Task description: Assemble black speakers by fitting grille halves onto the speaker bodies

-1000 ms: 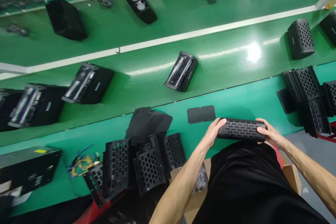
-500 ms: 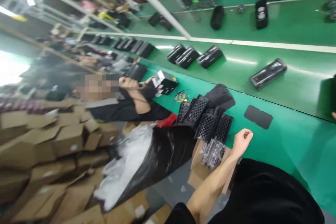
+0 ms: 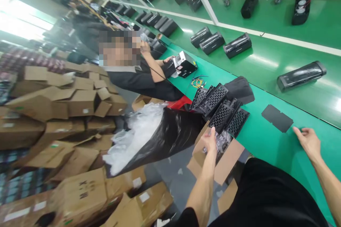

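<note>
My left hand (image 3: pixel 209 142) reaches over the open cardboard box (image 3: pixel 229 161) at the table's near side, thumb apart from the fingers and nothing visible in it. Inside that box lie clear plastic-wrapped parts (image 3: pixel 223 142), partly hidden by the hand. Just beyond them, black perforated grilles (image 3: pixel 221 115) are heaped on the table edge. My right hand (image 3: pixel 309 142) hovers over the green tabletop with its thumb stretched out, holding nothing that I can see. Its thumb tip is close to a flat black sheet (image 3: pixel 277 117).
A stack of black sheets (image 3: pixel 239 90) lies behind the grilles. Black speaker-like units (image 3: pixel 301 75) sit on the green conveyor. To the left, a co-worker (image 3: pixel 149 78) handles a black box (image 3: pixel 185 64). A black plastic bag (image 3: pixel 170 138) and many cartons (image 3: pixel 82 188) cover the floor.
My left hand has moved left and down from the table edge to the open box, its fingers loosening. My right hand has come into view at the right. The camera view has shifted.
</note>
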### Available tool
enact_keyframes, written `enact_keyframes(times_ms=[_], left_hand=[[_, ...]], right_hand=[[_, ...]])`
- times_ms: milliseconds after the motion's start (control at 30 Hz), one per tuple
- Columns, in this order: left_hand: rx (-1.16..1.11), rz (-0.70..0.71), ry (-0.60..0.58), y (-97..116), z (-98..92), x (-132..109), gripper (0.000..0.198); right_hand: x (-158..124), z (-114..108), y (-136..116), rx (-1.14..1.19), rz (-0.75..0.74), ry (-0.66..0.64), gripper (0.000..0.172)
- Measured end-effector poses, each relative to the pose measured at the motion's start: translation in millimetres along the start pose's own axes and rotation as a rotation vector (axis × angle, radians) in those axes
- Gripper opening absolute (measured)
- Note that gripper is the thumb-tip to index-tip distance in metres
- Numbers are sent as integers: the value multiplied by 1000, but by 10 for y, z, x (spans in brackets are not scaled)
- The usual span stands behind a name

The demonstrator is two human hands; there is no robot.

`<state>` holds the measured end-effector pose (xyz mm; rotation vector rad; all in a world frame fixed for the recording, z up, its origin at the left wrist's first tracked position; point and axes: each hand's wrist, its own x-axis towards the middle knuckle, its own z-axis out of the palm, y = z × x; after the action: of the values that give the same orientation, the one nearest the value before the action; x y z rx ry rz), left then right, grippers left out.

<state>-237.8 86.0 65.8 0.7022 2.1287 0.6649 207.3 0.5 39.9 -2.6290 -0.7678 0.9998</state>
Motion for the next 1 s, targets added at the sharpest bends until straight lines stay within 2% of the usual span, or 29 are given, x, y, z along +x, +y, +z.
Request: enact_keyframes(times_ms=[100, 200, 300, 433, 567, 700, 800, 933, 1000], left_hand=[[-75, -15, -5, -51, 32, 196, 56], [-145, 11, -10, -113, 60, 276, 56], [-205, 44, 25, -165, 41, 336, 56], [-226, 82, 33, -158, 24, 485, 58], [-220, 149, 3, -74, 50, 591, 54], [-262, 225, 28, 16, 3, 547, 52], [-312, 287, 90, 95, -164, 445, 54], [-365, 383, 131, 272, -472, 273, 52], [-397, 444, 90, 388, -497, 167, 52]], right_hand=[[45, 136, -358, -163, 13, -32, 44], [104, 97, -379, -196, -36, -40, 26], [132, 47, -303, -178, -61, -12, 27], [194, 96, -324, -134, -80, 69, 44], [271, 129, -375, -30, -144, 89, 26], [247, 33, -309, 160, -215, 117, 34], [146, -95, -173, 332, -228, 145, 44], [-27, -380, 112, 540, -191, 190, 63], [-119, -576, 261, 610, -172, 201, 67]])
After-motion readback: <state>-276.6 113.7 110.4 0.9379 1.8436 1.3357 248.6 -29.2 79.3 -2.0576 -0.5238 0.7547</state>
